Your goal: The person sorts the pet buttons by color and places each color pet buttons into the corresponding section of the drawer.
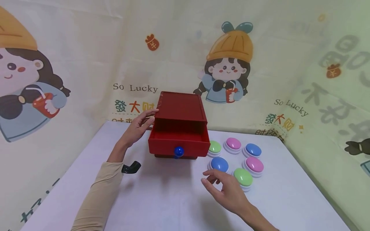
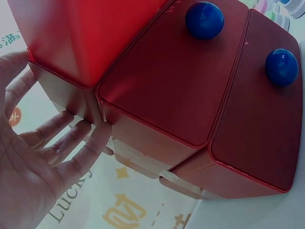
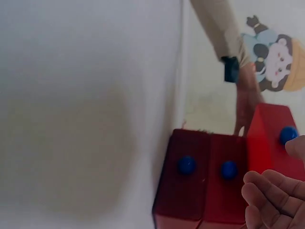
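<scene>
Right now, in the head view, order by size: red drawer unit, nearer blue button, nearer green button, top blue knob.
1. Red drawer unit
2. Nearer blue button and nearer green button: too alike to rank
3. Top blue knob

Head view: the open drawer [image 1: 163, 147] is mostly hiding the lower drawers [image 2: 164, 71]! Right wrist: edge is cropping the right hand [image 3: 281, 200].

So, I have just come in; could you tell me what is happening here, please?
A person is working at a small red cabinet. The left hand is at its left side, fingers spread by the edge. The right hand hovers over the table, near six round colored buttons, holding nothing visible. The top drawer is pulled out; the two lower drawers are closed.
</scene>
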Tool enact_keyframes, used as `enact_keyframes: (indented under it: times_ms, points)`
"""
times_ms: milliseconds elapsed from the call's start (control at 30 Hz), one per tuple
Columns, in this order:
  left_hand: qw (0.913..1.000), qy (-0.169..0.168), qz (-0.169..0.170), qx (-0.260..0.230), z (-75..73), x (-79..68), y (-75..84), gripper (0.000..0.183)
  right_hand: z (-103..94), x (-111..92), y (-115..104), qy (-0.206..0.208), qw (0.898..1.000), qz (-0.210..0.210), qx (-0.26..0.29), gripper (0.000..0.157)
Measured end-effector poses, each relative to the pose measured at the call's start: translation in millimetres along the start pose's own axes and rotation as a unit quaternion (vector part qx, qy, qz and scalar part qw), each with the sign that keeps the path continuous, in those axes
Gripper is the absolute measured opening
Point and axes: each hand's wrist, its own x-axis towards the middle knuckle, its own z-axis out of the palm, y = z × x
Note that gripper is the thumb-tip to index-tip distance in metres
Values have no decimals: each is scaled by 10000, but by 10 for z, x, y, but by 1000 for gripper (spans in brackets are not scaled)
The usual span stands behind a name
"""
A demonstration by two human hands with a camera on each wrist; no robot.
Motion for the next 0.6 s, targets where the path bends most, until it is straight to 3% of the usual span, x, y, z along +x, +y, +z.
enact_keyframes:
  times_ms: [267,400,600]
  points:
    - [10000,-32,44,-44,0,3,26,48,-61,-11,316,161,9954,-177,-930,22]
    - [10000,-36,67,-65,5,2,26,47,-90,-3,478,147,9925,-77,-1211,25]
    - [9999,-26,74,-71,6,3,2,47,-132,-27,730,473,9882,-101,-1457,28]
